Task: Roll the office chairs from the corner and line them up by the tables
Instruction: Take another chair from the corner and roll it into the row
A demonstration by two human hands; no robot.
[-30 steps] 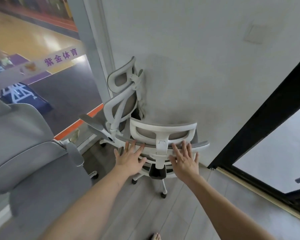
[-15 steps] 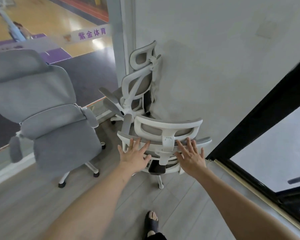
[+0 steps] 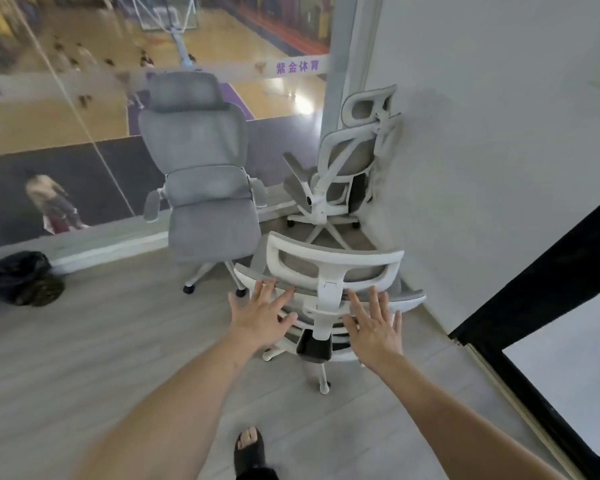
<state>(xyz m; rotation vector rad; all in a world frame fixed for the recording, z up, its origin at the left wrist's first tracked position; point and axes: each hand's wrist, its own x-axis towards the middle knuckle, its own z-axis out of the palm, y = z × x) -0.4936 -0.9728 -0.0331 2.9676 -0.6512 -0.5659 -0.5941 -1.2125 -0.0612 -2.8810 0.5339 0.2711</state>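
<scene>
Resting flat, fingers spread, both hands (image 3: 321, 320) seemingly touch the nearest chair's (image 3: 329, 271) backrest.

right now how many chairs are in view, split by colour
white-framed chairs: 2, the near chair under the left hand and right hand, and the corner chair
all-grey chairs: 1, the padded chair
total: 3
</scene>
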